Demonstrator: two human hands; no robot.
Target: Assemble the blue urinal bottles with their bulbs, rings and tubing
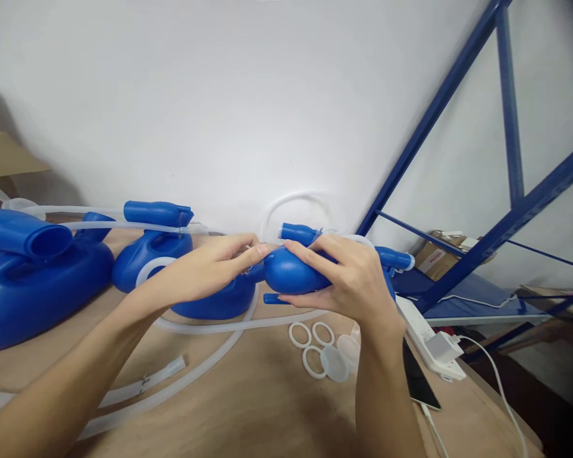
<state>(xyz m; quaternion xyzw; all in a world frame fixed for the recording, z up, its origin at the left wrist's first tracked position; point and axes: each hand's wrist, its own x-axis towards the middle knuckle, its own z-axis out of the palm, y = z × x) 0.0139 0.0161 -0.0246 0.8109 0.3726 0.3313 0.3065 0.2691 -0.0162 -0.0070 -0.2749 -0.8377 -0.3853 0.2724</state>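
Over the wooden table, my right hand wraps around a blue plastic funnel piece, fingers over its top and thumb beneath. My left hand meets its narrow left end, fingertips pinched at the joint with a small metal clip; what they grip is too small to name. Behind lies a blue plastic bottle. A translucent tube curves under both hands.
Two more blue bottles with spouts lie at the left. White rings and clear caps sit near my right wrist. A power strip, charger and phone lie right. Blue shelving stands at the right.
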